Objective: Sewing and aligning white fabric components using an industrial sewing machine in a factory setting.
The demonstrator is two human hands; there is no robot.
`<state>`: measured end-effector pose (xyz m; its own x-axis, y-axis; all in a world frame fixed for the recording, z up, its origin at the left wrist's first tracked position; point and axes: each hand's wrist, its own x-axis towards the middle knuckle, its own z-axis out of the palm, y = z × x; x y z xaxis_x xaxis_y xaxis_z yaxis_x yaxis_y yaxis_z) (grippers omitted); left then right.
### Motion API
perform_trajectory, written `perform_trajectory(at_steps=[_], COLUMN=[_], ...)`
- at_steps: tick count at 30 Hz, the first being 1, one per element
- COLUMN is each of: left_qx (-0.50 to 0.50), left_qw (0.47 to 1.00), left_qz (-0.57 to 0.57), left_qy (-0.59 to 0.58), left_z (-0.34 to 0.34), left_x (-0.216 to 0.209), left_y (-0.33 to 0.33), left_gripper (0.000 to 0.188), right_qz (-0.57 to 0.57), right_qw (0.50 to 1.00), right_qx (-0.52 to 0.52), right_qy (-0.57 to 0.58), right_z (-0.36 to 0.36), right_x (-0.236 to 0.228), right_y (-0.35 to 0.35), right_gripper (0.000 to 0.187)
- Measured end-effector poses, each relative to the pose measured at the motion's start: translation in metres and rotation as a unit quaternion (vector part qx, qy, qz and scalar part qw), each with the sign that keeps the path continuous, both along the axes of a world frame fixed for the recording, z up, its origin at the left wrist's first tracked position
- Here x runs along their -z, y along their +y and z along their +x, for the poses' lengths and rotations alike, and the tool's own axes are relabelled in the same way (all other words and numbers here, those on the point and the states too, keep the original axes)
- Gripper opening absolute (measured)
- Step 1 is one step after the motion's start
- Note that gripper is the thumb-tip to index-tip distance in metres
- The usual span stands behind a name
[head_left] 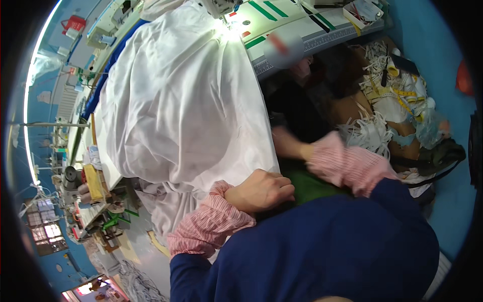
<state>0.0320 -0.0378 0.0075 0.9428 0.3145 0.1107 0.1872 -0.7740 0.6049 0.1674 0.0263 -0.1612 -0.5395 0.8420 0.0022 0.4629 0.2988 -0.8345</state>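
A large white cloth (171,100) is spread over the sewing table in loose folds. Its right edge runs fairly straight from the lit sewing machine head (219,9) down toward me. At the near right corner, my left hand (264,190) is closed with curled fingers on the cloth's edge; its fingertips are hidden. My right hand (288,143), smeared by motion, is just right of that edge, above my lap. Its fingers cannot be made out. Both forearms wear pink striped sleeve covers.
A ruler strip (322,48) lines the table's front edge, with a small box of tools (362,14) at its far right. Below lie heaps of white strips (370,133) and a yellow measuring tape (397,95). Other sewing machines (103,30) stand at the left. A blurred pale object (283,50) overlaps the table edge.
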Motion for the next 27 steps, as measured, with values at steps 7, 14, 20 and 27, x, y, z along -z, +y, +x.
perform_trajectory(at_steps=[7,14,20,27], left_qx=[0.025,-0.368,-0.686,-0.692], left_qw=[0.998,0.926,0.667,0.650], left_qz=[0.046,-0.004,0.237,0.216], left_qy=[-0.043,-0.080,0.168,0.229], left_z=[0.012,-0.052,-0.173,-0.183], left_x=[0.003,-0.014,0.034,0.041], left_y=[0.000,0.046,0.127,0.171], left_gripper=[0.019,0.036,0.068,0.068], right_qz=[0.503,0.420,0.351,0.317], right_qw=[0.849,0.898,0.930,0.943], right_qx=[-0.158,-0.121,-0.075,-0.066], right_qy=[-0.002,0.047,0.077,0.078], right_z=[0.070,0.088,0.089,0.086], right_x=[-0.129,-0.117,-0.096,-0.099], right_y=[-0.008,-0.004,0.020,0.065], right_gripper=[0.018,0.016,0.016,0.019])
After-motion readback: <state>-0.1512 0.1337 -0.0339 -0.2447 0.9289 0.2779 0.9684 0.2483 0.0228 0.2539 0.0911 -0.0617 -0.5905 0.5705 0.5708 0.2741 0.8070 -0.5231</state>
